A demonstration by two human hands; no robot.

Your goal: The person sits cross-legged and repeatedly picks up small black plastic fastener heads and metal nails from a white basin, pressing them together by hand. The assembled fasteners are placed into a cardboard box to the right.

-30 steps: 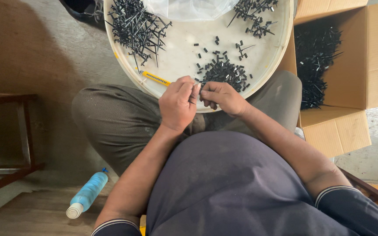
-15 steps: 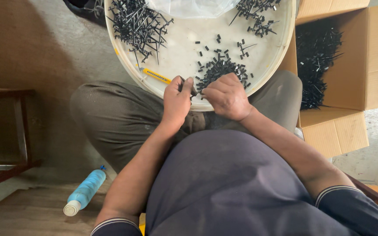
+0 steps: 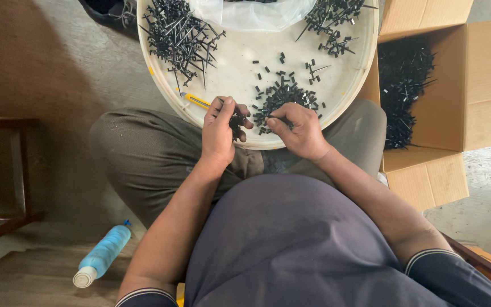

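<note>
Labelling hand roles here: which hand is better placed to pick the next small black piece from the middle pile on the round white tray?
Right hand, probably: its fingertips already rest at the pile of small black pieces on the round white tray. The left hand is holding black parts.

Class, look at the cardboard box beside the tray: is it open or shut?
Open. The cardboard box has its flaps folded outward, and a heap of black pins shows inside it.

The person wears a dark grey short-sleeved shirt whose sleeves end in dark cuffs with thin white stripes, and olive-brown trousers. The left hand (image 3: 218, 132) and right hand (image 3: 301, 132) are bare.
</note>
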